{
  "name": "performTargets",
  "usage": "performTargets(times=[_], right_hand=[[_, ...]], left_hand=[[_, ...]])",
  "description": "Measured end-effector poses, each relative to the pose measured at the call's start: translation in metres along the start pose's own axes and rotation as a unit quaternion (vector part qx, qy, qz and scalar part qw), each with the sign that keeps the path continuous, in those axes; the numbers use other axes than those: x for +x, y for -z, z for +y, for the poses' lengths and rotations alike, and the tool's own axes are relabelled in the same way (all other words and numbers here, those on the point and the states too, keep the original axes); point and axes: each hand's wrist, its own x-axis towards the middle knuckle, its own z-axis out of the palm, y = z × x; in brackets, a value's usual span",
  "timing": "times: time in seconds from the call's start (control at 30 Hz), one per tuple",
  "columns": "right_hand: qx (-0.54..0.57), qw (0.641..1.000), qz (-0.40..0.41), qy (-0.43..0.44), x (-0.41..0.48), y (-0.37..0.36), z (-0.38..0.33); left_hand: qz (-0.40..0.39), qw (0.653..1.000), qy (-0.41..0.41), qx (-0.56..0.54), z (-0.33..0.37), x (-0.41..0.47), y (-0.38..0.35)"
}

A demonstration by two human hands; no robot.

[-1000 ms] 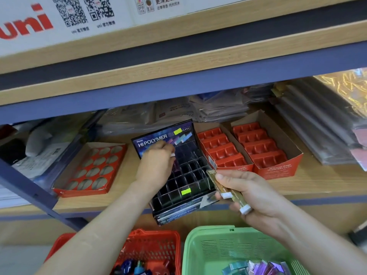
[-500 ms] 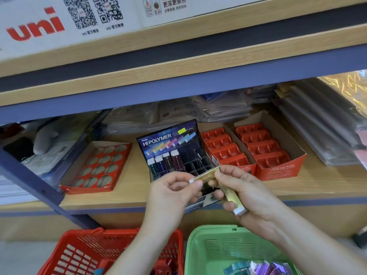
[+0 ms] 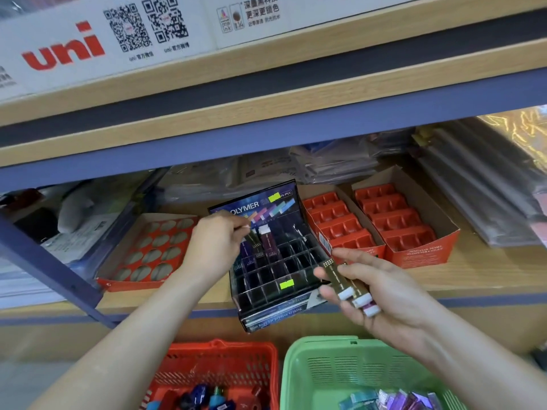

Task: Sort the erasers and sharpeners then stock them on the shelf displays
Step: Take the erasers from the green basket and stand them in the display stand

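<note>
Left of the display box [image 3: 278, 285] on the shelf [image 3: 488, 270], a red tray [image 3: 148, 253] with round holes lies flat. The left hand [image 3: 216, 244] reaches over the box's back left corner. Its fingertips pinch a slim eraser [image 3: 252, 237] in a dark gold sleeve at the back row. A purple eraser [image 3: 270, 242] stands upright in that row, just right of it. Below the box and slightly left of it sits a red basket [image 3: 219, 365] holding blue and dark sharpeners [image 3: 201, 395]. At the box's front right corner, the right hand [image 3: 381, 291] grips a bundle of erasers [image 3: 344, 281] between thumb and fingers, white tips pointing down. Under that hand, a green basket [image 3: 349, 368] holds more erasers in teal and purple sleeves [image 3: 399, 399]. Right of the box, two red cartons [image 3: 396, 220] with moulded compartments stand side by side.
</note>
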Motion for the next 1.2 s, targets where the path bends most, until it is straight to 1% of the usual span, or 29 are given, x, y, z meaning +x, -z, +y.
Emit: performTargets(times=[0.1, 0.2, 0.33, 0.4, 0.47, 0.57, 0.6, 0.63, 0.67, 0.73, 0.8, 0.87, 0.93, 1.0, 1.1, 1.2], right_hand=[[-0.015, 1.0, 0.011, 0.004, -0.003, 0.0, 0.0], [-0.026, 1.0, 0.01, 0.009, -0.006, 0.003, -0.001], [-0.054, 0.999, -0.001, -0.007, -0.008, 0.008, -0.003], [-0.075, 0.997, -0.007, -0.011, -0.008, 0.008, -0.004], [-0.087, 0.996, -0.013, -0.009, -0.007, 0.007, -0.003], [-0.078, 0.997, -0.026, 0.001, -0.006, 0.007, -0.001], [-0.074, 0.997, -0.031, 0.008, -0.005, 0.006, -0.001], [-0.07, 0.997, -0.034, 0.016, -0.004, 0.006, 0.0], [-0.065, 0.997, -0.036, 0.025, -0.003, 0.006, 0.001], [-0.049, 0.997, -0.033, 0.043, -0.001, 0.005, 0.004], [-0.037, 0.997, -0.027, 0.058, 0.0, 0.005, 0.006], [-0.032, 0.997, -0.022, 0.069, -0.002, 0.005, 0.008], [-0.045, 0.996, -0.021, 0.075, -0.004, 0.005, 0.01], [-0.078, 0.993, -0.019, 0.081, -0.006, 0.005, 0.013], [-0.117, 0.99, -0.004, 0.084, -0.007, 0.004, 0.015], [-0.108, 0.992, 0.017, 0.069, -0.007, 0.005, 0.013]], left_hand=[[-0.019, 0.999, -0.017, 0.027, -0.002, 0.004, -0.012], [-0.019, 0.997, -0.042, 0.057, -0.003, 0.004, -0.022], [-0.024, 0.992, -0.063, 0.107, -0.006, 0.004, -0.035], [-0.032, 0.99, -0.061, 0.124, -0.007, 0.004, -0.038], [-0.019, 0.991, -0.048, 0.12, -0.003, 0.002, -0.037], [0.037, 0.999, -0.004, 0.02, 0.024, -0.01, -0.022], [0.04, 0.999, 0.019, -0.032, 0.038, -0.018, -0.014], [0.016, 0.994, 0.055, -0.093, 0.054, -0.028, -0.007], [-0.027, 0.981, 0.091, -0.169, 0.068, -0.04, -0.002], [-0.118, 0.925, 0.152, -0.328, 0.094, -0.064, 0.004], [-0.172, 0.872, 0.181, -0.42, 0.112, -0.084, 0.006], [-0.166, 0.833, 0.213, -0.483, 0.121, -0.096, 0.002], [-0.13, 0.815, 0.248, -0.508, 0.122, -0.101, -0.001], [-0.104, 0.812, 0.265, -0.51, 0.118, -0.103, -0.002], [-0.056, 0.838, 0.257, -0.478, 0.106, -0.1, 0.006], [0.013, 0.863, 0.254, -0.436, 0.08, -0.078, 0.025]])
